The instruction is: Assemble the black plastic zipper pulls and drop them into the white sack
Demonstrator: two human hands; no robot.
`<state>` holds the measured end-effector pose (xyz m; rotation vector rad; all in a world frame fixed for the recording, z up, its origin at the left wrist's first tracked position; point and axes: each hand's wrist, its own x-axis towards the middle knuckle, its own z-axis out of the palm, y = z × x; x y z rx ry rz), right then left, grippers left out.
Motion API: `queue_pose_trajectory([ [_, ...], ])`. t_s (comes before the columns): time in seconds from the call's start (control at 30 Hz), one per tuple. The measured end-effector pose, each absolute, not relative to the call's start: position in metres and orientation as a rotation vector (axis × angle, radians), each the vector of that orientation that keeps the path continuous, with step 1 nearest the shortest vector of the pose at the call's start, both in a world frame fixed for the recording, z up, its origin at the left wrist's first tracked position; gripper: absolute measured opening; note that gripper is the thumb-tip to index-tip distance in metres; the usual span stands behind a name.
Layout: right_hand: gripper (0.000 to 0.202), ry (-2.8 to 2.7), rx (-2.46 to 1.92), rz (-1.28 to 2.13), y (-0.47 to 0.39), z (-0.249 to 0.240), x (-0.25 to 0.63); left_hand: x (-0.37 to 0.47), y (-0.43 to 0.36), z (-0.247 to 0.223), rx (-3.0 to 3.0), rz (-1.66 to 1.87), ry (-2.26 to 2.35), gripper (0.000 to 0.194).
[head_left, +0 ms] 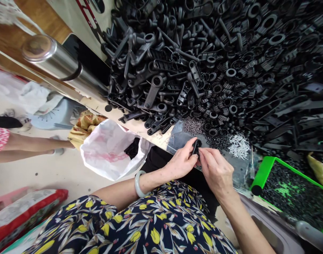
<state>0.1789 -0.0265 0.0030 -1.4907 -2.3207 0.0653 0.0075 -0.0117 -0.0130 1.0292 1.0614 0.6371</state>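
Observation:
Near the table's front edge, my left hand grips a small black plastic part between thumb and fingers. My right hand is closed in a pinch at the right side of that part; whatever its fingertips hold is hidden. Just beyond the hands lie a heap of tiny brownish pieces, small black pieces and a pile of silver pins or screws. Black lever-shaped parts and black rings cover the table behind them.
A steel flask lies at the left beside a dark flat device. An open white bag hangs below the table edge. A green-rimmed bin of black bits stands at right. Another person's legs show far left.

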Motion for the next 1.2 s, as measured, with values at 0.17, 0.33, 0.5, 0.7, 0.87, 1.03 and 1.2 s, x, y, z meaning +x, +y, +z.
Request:
queue_pose_trajectory([
  [0.17,0.014,-2.315,-1.464,0.051,-0.025,0.002,0.179,0.005,-0.011,-0.007,1.11,0.587,1.109,0.073],
  [0.33,0.014,-2.369,-1.449,0.041,-0.021,0.008,0.18,0.004,-0.012,-0.007,1.164,0.596,1.101,0.077],
  [0.5,0.016,-2.477,-1.419,0.002,-0.016,0.013,0.179,0.006,-0.012,-0.008,1.195,0.614,1.106,0.077],
  [0.7,0.015,-2.683,-1.519,-0.136,-0.012,0.02,0.172,0.007,-0.011,-0.011,1.21,0.617,1.148,0.078],
  [0.87,0.01,-2.824,-1.571,-0.046,-0.007,0.028,0.166,0.007,-0.011,-0.021,1.089,0.692,1.077,0.078],
  [1.03,0.009,-2.928,-1.659,0.096,0.004,0.041,0.164,0.009,-0.01,-0.025,0.975,0.736,1.018,0.079],
  [1.2,0.016,-3.026,-1.713,0.169,0.018,0.055,0.161,0.008,-0.006,-0.023,0.879,0.741,0.961,0.079],
])
